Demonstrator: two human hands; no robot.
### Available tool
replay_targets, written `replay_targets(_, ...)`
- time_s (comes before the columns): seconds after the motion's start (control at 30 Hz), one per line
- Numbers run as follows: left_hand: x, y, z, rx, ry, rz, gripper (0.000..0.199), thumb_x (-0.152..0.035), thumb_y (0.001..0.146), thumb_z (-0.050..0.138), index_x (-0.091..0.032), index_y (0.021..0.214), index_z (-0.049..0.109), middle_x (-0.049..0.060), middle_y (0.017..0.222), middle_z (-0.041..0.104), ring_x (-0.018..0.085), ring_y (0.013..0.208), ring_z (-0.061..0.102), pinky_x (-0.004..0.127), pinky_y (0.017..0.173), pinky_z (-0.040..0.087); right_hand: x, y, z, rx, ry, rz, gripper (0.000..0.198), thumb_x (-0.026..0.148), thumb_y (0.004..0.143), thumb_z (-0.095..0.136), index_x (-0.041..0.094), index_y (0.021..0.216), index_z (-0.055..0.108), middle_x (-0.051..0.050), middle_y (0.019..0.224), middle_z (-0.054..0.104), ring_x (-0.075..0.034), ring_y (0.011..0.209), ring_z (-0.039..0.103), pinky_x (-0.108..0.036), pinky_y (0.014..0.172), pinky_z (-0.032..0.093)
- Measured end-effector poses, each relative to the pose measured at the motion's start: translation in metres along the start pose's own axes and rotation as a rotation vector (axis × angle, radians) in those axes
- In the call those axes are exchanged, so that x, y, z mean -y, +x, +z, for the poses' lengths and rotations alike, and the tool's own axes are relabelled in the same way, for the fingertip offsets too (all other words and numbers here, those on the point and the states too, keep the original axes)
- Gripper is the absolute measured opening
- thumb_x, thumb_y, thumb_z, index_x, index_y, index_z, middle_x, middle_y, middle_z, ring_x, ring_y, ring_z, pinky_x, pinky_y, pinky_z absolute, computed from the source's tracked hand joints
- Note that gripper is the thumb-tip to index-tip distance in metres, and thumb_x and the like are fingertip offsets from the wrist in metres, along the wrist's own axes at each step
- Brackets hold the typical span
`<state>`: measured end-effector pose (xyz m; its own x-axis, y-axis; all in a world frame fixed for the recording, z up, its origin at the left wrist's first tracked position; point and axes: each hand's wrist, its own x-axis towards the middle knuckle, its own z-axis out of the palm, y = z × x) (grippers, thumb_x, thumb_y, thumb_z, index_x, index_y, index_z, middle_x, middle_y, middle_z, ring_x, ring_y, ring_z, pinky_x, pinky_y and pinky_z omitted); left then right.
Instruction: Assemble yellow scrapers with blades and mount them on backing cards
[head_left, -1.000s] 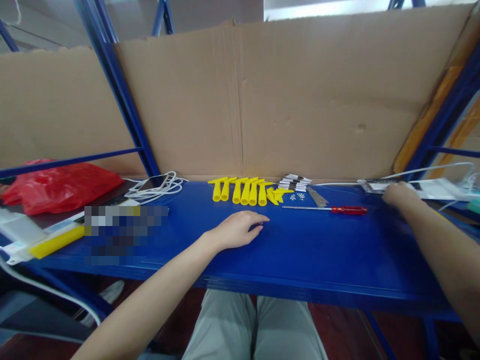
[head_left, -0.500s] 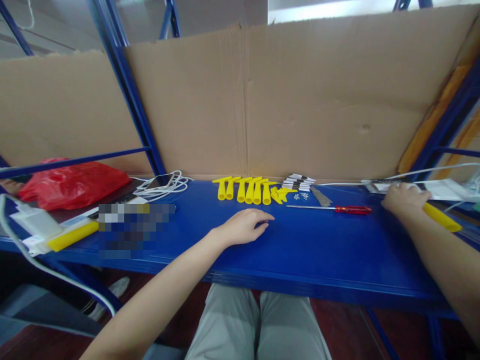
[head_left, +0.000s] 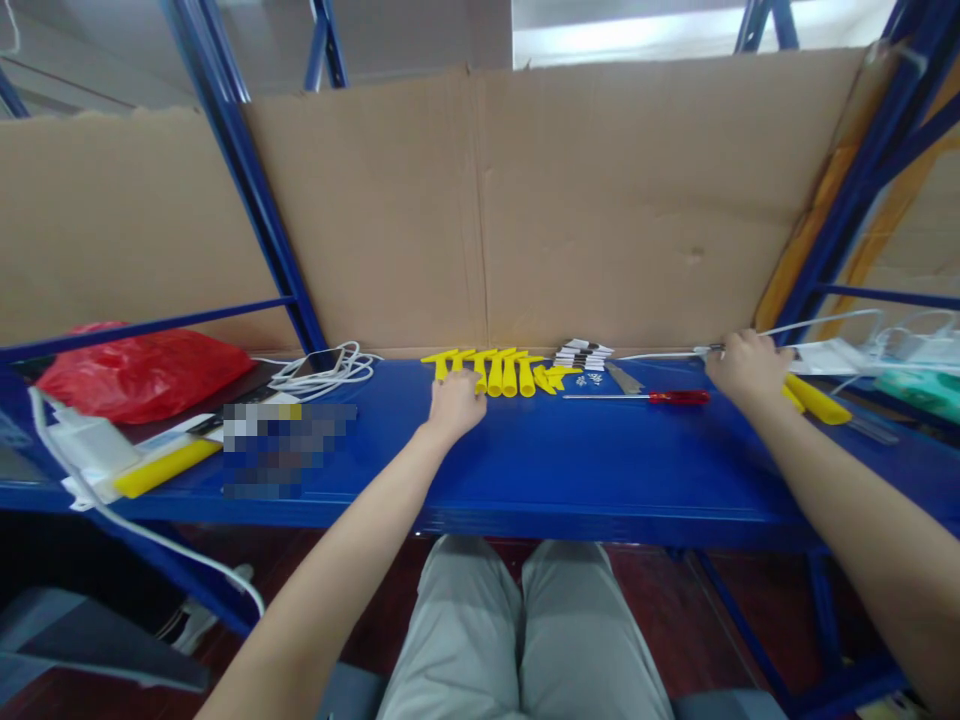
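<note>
My left hand (head_left: 456,402) has its fingers curled down over the left end of a row of yellow plastic handles (head_left: 496,375). It covers the lower tube of one or two of them, and its fingertips are partly hidden. My right hand (head_left: 744,366) is closed at the far right, by a white flat strip (head_left: 829,355) and another yellow handle (head_left: 819,400); what it grips is hidden. Between the hands lie small yellow pieces (head_left: 552,379), a stack of white pieces with dark bands (head_left: 581,354), flat metal blades (head_left: 624,378) and a red-handled screwdriver (head_left: 679,397).
The blue worktop (head_left: 585,460) ends at a cardboard wall (head_left: 637,200) between blue posts. At the left are a red plastic bag (head_left: 142,370), coiled white cable (head_left: 322,370), a white plug block (head_left: 94,440) and a yellow handle (head_left: 169,468). Small screws (head_left: 593,378) lie near the blades.
My left hand has moved forward and left, from the bare worktop onto the yellow handles. My right hand stays at the right-hand end while the whole view has turned slightly right.
</note>
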<state>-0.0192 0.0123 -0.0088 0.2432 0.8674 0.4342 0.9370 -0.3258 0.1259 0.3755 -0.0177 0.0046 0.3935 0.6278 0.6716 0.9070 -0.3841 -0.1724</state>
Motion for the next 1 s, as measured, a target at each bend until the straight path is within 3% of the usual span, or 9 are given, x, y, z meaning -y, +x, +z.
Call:
replay_targets(0.13,0.022,0.007,-0.002,0.013,0.052,-0.279,0.052,-0.018,0.081,0.045,-0.021,0.133,0.050,0.013,0.145,0.043,0.032,0.132,0.039,0.054,0.102,0.036,0.027,0.007,-0.010,-0.146,0.221,-0.074,0.027,0.018,0.080,0.046,0.012,0.100,0.063,-0.020,0.106,0.060,-0.034,0.102,0.052,-0.052,0.087,0.037)
replay_targets(0.23,0.034,0.009,0.001,0.161,0.021,-0.399,0.057,-0.019,0.081,0.043,-0.022,0.138,0.045,0.012,0.153,0.029,0.033,0.139,0.028,0.058,0.105,0.031,0.047,0.009,-0.009,-0.229,0.407,-0.136,0.029,0.016,0.077,0.046,0.014,0.101,0.061,-0.016,0.101,0.060,-0.029,0.099,0.055,-0.046,0.086,0.041)
replay_targets(0.33,0.038,0.010,0.006,0.162,0.000,-0.433,0.058,-0.021,0.080,0.044,-0.026,0.138,0.045,0.012,0.153,0.028,0.034,0.139,0.028,0.061,0.105,0.030,0.059,-0.001,-0.002,-0.268,0.538,-0.197,0.028,0.013,0.076,0.043,0.017,0.097,0.061,-0.013,0.095,0.061,-0.025,0.092,0.057,-0.042,0.086,0.044)
replay_targets(0.47,0.040,0.012,0.009,0.139,0.001,-0.445,0.058,-0.023,0.079,0.045,-0.028,0.137,0.046,0.010,0.153,0.029,0.034,0.138,0.029,0.061,0.105,0.029,0.058,-0.018,0.009,-0.180,0.639,-0.291,0.022,0.013,0.072,0.045,0.020,0.086,0.061,-0.010,0.092,0.062,-0.023,0.083,0.059,-0.039,0.082,0.047)
replay_targets(0.7,0.037,0.011,0.003,0.093,0.007,-0.495,0.056,-0.022,0.079,0.044,-0.022,0.134,0.046,0.015,0.144,0.042,0.033,0.133,0.037,0.056,0.102,0.033,0.046,-0.016,0.017,-0.097,0.666,-0.114,0.019,0.015,0.067,0.050,0.018,0.081,0.062,-0.011,0.091,0.064,-0.022,0.073,0.060,-0.040,0.077,0.050)
replay_targets(1.0,0.033,0.008,-0.004,-0.091,-0.023,-0.557,0.044,-0.021,0.081,0.044,-0.009,0.122,0.053,0.023,0.132,0.051,0.036,0.126,0.044,0.053,0.099,0.036,0.048,-0.019,0.021,-0.004,0.663,-0.090,0.022,0.015,0.067,0.049,0.016,0.083,0.063,-0.011,0.095,0.064,-0.019,0.067,0.060,-0.037,0.073,0.050)
